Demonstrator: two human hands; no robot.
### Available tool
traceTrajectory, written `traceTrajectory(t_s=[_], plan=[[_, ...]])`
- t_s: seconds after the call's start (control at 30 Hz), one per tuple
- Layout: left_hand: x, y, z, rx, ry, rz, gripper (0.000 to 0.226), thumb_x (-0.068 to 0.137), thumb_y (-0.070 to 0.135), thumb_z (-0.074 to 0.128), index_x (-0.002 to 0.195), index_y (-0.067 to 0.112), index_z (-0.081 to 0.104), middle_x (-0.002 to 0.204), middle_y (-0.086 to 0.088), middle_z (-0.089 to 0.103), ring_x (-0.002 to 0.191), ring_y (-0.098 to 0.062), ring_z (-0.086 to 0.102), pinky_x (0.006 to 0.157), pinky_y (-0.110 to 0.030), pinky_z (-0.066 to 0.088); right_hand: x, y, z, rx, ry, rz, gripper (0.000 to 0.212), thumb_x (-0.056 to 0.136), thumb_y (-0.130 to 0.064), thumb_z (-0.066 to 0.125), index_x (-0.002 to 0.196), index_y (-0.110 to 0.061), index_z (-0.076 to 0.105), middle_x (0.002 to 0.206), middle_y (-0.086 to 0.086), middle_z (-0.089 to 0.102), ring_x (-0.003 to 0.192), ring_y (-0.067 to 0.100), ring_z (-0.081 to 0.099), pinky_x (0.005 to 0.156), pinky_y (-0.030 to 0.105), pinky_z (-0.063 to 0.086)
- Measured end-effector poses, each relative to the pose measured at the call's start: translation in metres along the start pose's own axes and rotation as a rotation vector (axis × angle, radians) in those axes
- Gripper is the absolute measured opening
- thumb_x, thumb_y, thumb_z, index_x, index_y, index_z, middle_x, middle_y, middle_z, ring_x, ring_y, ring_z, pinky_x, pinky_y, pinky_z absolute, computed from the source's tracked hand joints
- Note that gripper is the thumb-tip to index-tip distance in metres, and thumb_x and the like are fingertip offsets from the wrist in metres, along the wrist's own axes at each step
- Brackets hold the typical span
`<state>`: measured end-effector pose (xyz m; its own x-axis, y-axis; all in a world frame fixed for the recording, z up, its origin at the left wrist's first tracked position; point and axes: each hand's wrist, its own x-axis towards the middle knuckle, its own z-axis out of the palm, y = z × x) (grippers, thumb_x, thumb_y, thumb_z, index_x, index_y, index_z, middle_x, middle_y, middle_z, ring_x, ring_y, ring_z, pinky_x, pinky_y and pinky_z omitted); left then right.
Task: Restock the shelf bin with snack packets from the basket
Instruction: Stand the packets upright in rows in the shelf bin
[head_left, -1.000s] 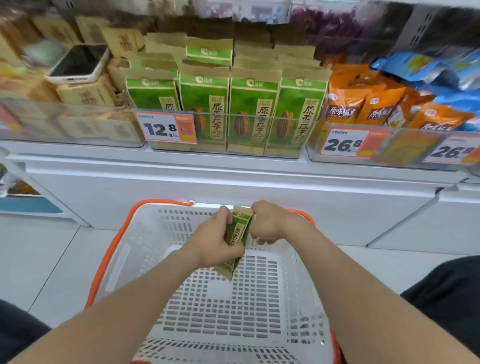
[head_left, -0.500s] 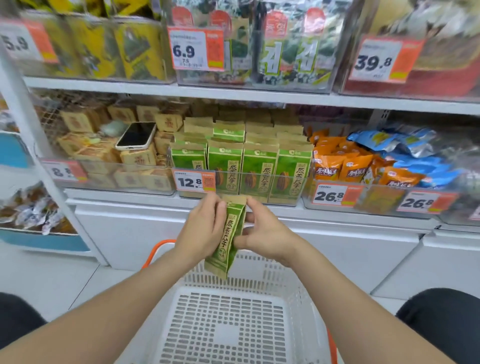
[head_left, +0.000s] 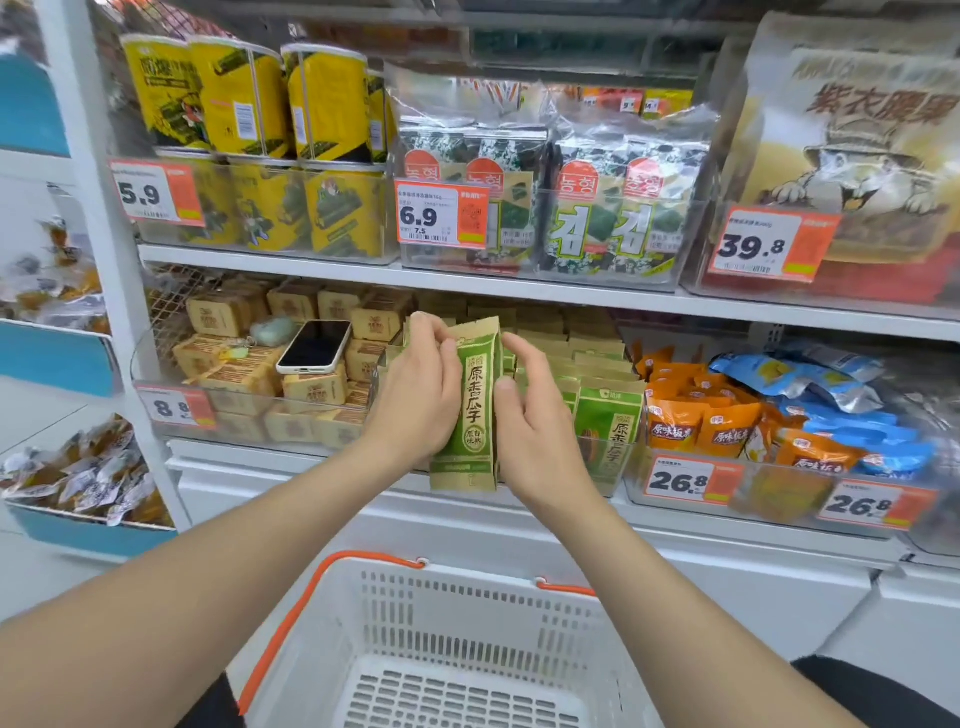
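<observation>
A green and tan snack packet (head_left: 470, 410) stands upright in front of the clear shelf bin (head_left: 618, 467) that holds more of the same green packets (head_left: 605, 415). My left hand (head_left: 415, 389) grips the packet's left edge, with fingers curled over its top. My right hand (head_left: 530, 415) pinches its right edge with the thumb on the front. The white basket (head_left: 395, 623) with orange handles sits below on the floor, and the part of its bottom in view holds nothing.
A phone (head_left: 314, 346) lies on tan packets in the bin to the left. Orange packets (head_left: 691, 415) and blue packets (head_left: 810, 384) fill the bin to the right. The shelf above (head_left: 467, 283) carries seaweed packs and yellow cans. A blue rack stands at far left.
Both hands have lifted the green packet out of the basket and up to the front of the green packets' bin. The view has tilted upward.
</observation>
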<state>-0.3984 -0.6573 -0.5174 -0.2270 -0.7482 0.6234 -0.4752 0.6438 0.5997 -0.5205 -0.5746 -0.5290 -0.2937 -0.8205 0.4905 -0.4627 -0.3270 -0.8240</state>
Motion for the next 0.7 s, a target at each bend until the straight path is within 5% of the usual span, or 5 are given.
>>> traceTrajectory(t_s=[0.13, 0.27, 0.47, 0.6, 0.7], plan=[[0.02, 0.003, -0.013, -0.047, 0.006, 0.146, 0.015, 0.111, 0.033, 0.046, 0.115, 0.021, 0.039, 0.087, 0.005, 0.069, 0.076, -0.015, 0.066, 0.069, -0.039, 0.046, 0.031, -0.014, -0.005, -0.06, 0.046, 0.005, 0.041, 0.097, -0.042, 0.061, 0.135, -0.039, 0.048, 0.091, -0.013, 0.074, 0.08, 0.019, 0.064, 0.083, 0.049, 0.056], [0.036, -0.022, -0.018, 0.104, 0.192, -0.004, 0.016, 0.112, 0.031, 0.038, 0.109, 0.025, 0.053, 0.086, 0.01, 0.074, 0.077, -0.016, 0.069, 0.073, -0.042, 0.051, 0.059, -0.026, -0.017, -0.183, 0.134, -0.056, 0.028, 0.103, -0.032, 0.06, 0.126, -0.024, 0.048, 0.104, -0.009, 0.064, 0.105, 0.03, 0.056, 0.08, 0.04, 0.04], [0.043, -0.063, -0.011, 0.33, -0.119, -0.285, 0.036, 0.103, 0.023, 0.04, 0.125, 0.015, 0.068, 0.124, -0.007, 0.065, 0.121, -0.033, 0.057, 0.104, -0.053, 0.044, 0.084, -0.036, -0.006, -0.09, 0.224, -0.222, 0.03, 0.103, -0.016, 0.061, 0.127, -0.024, 0.044, 0.093, -0.006, 0.068, 0.08, 0.016, 0.064, 0.076, 0.04, 0.052], [0.045, -0.07, -0.015, 0.258, -0.109, -0.297, 0.038, 0.099, 0.033, 0.038, 0.092, 0.021, 0.074, 0.109, -0.004, 0.068, 0.107, -0.034, 0.055, 0.098, -0.052, 0.046, 0.096, -0.028, 0.011, -0.069, 0.143, -0.267, 0.034, 0.101, -0.007, 0.058, 0.125, -0.027, 0.043, 0.093, 0.002, 0.066, 0.07, 0.025, 0.057, 0.069, 0.042, 0.049], [0.047, -0.071, -0.017, 0.171, -0.058, -0.269, 0.049, 0.102, 0.035, 0.04, 0.057, 0.02, 0.052, 0.07, -0.002, 0.058, 0.076, -0.022, 0.052, 0.094, -0.05, 0.047, 0.105, -0.024, 0.023, -0.059, 0.068, -0.267, 0.034, 0.102, -0.007, 0.058, 0.123, -0.029, 0.044, 0.095, 0.007, 0.067, 0.07, 0.029, 0.056, 0.067, 0.044, 0.048]])
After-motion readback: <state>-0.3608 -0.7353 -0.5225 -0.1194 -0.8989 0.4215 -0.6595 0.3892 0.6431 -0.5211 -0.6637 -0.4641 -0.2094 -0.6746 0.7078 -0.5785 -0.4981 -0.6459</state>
